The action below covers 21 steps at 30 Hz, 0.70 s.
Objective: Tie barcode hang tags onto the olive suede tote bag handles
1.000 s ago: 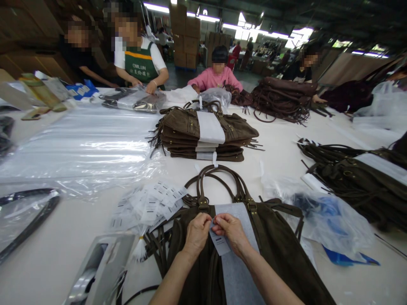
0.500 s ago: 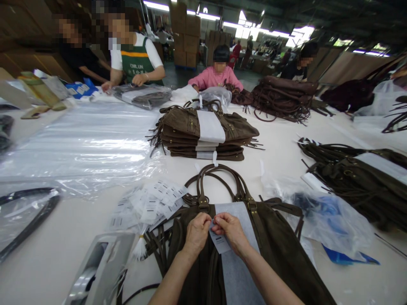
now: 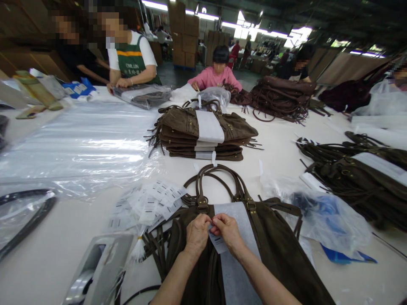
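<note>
A dark olive-brown handbag lies in front of me, its looped handles pointing away. A pale paper band wraps its middle. Above the bag, my left hand and my right hand meet with pinched fingertips. Between them hangs a small white hang tag, partly covered by my right fingers. My right hand grips the tag near its top. My left fingertips are closed at the tag's upper edge, and what they pinch is too small to make out.
Left of the bag lie a fan of printed tags and a grey tape dispenser. Clear plastic bags cover the left side. A stack of brown handbags stands ahead, with more bags at right. Co-workers sit or stand across the table.
My hands stay pinched together at the tag, with the tag slightly more covered by my right fingers. Across the table, the co-worker in the green apron has drawn both hands together.
</note>
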Each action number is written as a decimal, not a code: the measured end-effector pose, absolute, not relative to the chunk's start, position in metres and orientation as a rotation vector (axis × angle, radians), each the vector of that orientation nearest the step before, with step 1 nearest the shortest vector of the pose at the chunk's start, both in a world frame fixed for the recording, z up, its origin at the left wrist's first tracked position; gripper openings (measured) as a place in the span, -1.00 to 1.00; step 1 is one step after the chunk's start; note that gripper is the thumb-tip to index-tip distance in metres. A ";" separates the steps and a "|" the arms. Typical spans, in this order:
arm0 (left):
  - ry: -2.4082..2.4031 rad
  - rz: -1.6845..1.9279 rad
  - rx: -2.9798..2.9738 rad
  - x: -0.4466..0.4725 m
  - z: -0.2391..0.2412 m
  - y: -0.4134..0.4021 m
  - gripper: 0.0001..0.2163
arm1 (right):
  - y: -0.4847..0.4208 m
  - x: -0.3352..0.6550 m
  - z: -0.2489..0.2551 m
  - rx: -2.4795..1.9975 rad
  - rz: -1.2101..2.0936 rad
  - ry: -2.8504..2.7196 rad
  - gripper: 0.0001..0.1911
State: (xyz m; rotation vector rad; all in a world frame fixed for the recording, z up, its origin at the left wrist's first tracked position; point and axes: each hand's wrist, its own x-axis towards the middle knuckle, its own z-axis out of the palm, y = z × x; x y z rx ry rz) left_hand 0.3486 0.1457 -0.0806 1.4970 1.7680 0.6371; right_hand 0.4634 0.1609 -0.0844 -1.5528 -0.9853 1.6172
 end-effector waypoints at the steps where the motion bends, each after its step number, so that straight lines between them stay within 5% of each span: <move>1: 1.785 0.612 1.493 0.349 -0.080 0.146 -0.85 | 0.161 0.463 -0.086 -1.559 1.602 -0.993 -0.76; 21: 1.890 0.424 1.568 0.354 -0.086 0.150 -0.87 | 0.157 0.457 -0.109 -1.596 1.421 -1.173 -0.87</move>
